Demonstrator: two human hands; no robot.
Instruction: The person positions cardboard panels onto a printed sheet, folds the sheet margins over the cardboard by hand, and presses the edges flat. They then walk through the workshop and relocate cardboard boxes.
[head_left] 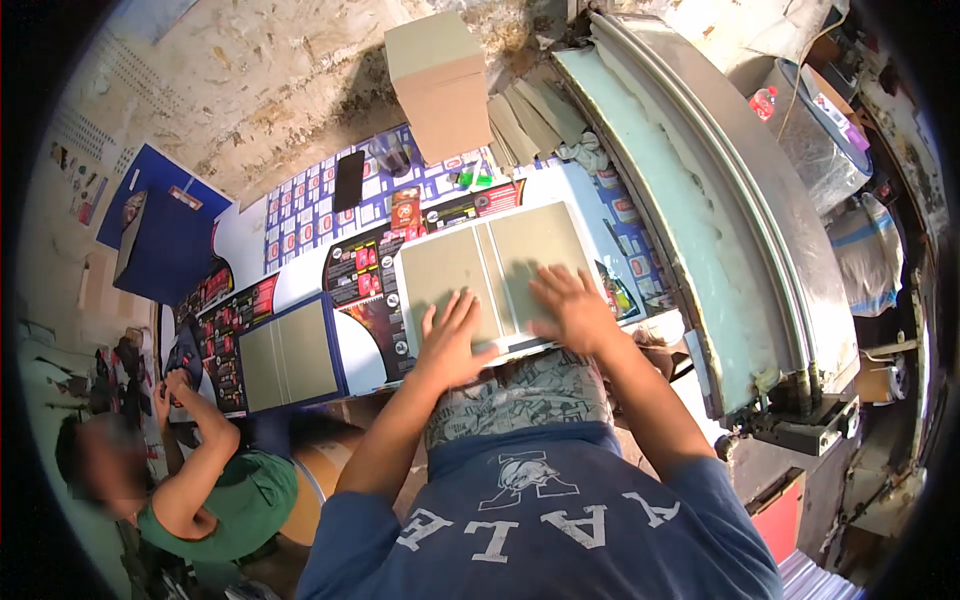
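Note:
Two grey-beige boards with a narrow spine strip between them lie on a white sheet (483, 243), like an opened book cover. On the left board (440, 270) rests my left hand (455, 338), its fingers stretched out flat near the lower edge. My right hand (573, 306) lies on the right board (545, 235), fingers spread and pressed down. Neither hand grips anything. To the left is another cover (290, 352) of grey boards, framed by a blue border.
A tall board stack (438, 100) stands at the back, beside piled grey strips (535, 120). A black phone (348, 180) and a glass (390, 156) lie behind the cover. Blue covers (160, 240) stand at far left. A person in green (225, 510) sits left; a long metal-edged machine (690, 200) borders the right.

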